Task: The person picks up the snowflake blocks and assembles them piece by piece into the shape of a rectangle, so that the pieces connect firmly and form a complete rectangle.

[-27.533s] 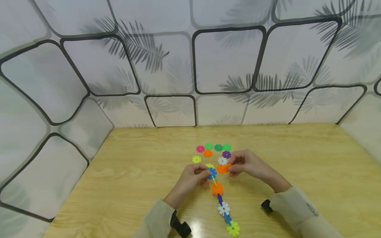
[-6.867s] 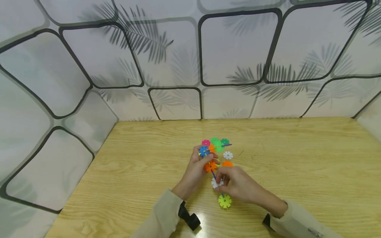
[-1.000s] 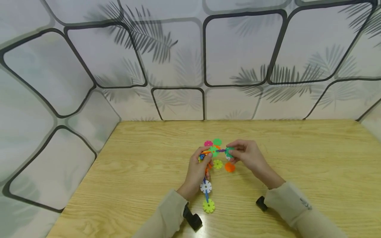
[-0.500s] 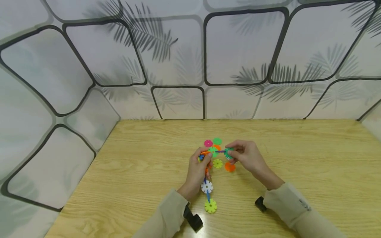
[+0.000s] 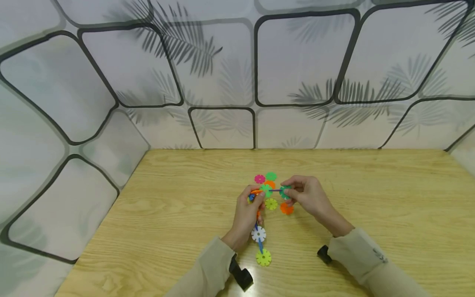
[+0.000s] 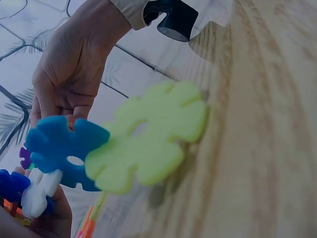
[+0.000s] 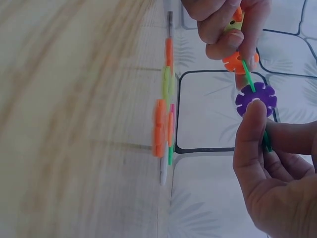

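Observation:
My left hand grips a chain of slotted plastic snowflake discs at its light green disc, thumb on top. My right hand pinches a dark green disc between thumb and fingers. Between these two sits a purple disc, seen edge-on from the head and face-on in the right wrist view. Below the left hand the chain runs on through a white disc and a blue disc to a yellow-green disc at its end. Left fingers hide part of the middle.
Loose discs lie flat on the wooden table: a pink one, a green one, an orange one and a yellow one among them. A patterned wall panel stands behind.
Since about seven seconds ago, my right hand has gone from the chain's white disc to the dark green disc, now at the purple disc. Over the last second, the chain's tail swung slightly right.

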`<state>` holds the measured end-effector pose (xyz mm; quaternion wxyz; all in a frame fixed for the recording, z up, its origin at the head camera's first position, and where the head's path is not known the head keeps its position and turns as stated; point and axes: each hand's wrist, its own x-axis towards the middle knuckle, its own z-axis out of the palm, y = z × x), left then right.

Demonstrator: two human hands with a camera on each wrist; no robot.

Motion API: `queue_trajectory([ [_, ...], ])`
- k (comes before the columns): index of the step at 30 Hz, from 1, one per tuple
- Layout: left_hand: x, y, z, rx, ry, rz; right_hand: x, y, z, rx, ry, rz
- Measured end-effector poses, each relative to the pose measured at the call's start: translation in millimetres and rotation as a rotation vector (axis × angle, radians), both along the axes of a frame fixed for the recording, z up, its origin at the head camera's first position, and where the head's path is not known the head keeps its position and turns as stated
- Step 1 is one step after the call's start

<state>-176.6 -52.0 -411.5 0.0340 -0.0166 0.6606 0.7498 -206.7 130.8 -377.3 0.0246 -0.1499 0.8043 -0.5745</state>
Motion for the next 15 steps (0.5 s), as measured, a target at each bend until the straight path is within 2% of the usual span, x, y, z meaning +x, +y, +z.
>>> queue_trajectory([
  [15,0.7,0.3,-0.2,0.028,-0.008,-0.010,1.6,-2.7,-2.2,-0.014,0.017,-0.028],
])
